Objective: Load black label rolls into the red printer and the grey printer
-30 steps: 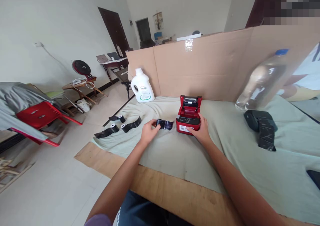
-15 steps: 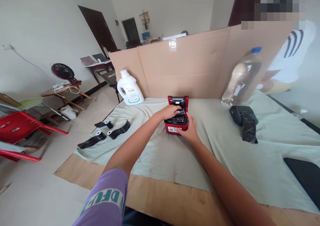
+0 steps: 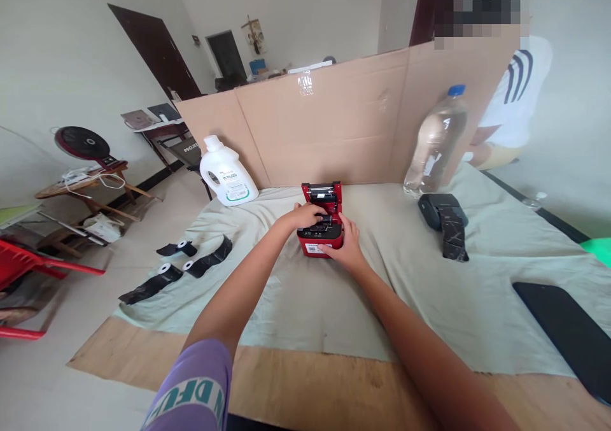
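A small red-and-black label printer (image 3: 321, 242) stands on the cloth with its lid (image 3: 323, 193) tipped up at the back. Reaching into its compartment, my left hand (image 3: 308, 216) has its fingers closed on a dark paper roll (image 3: 326, 219), which the fingers partly cover. Against the printer's right side and front lies my right hand (image 3: 347, 243), thumb on the front face and fingers along the side, gripping the body.
Several black paper rolls (image 3: 165, 281) lie partly unwound at left. A white jug (image 3: 229, 175) and a clear bottle (image 3: 436, 144) stand before a cardboard screen (image 3: 329, 125). At right are a black device (image 3: 442, 211) and a phone (image 3: 563, 329); a person (image 3: 510, 100) sits behind.
My view has turned a little to the right. The roll sits lower in the printer's compartment, with my left hand still on it. My right hand keeps its hold on the printer.
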The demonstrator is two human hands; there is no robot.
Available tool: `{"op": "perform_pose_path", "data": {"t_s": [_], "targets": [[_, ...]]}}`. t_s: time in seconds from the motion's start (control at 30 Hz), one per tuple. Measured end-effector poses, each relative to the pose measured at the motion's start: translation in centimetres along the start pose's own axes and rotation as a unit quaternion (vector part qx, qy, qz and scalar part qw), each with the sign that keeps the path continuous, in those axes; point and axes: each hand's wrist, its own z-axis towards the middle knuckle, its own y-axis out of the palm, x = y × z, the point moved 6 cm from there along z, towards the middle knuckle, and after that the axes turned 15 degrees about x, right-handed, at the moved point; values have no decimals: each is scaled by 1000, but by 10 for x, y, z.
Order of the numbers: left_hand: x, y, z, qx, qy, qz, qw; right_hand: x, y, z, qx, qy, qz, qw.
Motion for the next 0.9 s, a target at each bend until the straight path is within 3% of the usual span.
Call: {"op": "perform_pose_path", "data": {"t_s": [0.07, 0.13, 0.23, 0.37, 0.43, 0.57, 0.67, 0.9], "targets": [[3, 0, 0, 1, -15, -24, 1000, 0, 0, 0, -1, 3, 1, 1000], [5, -8, -9, 44, -28, -54, 997, -1, -2, -1, -1, 8, 20, 1000], [12, -20, -41, 114, -6, -105, 988, 3, -10, -2, 20, 52, 102, 993], [18, -20, -81, 152, 39, -84, 984, 10, -18, 11, 55, 126, 167, 976], [20, -20, -85, 171, 54, -59, 982, 8, -15, 29, 48, 126, 166, 977], [27, -22, -79, 160, 102, -22, 982, -5, 3, 77, 34, 100, 147, 983], [33, -31, -80, 181, 143, 11, 973, -14, 8, 94, 63, 87, 134, 985], [40, -42, -85, 214, 182, 59, 958, -10, -15, 50, 149, 24, 106, 983]]}}
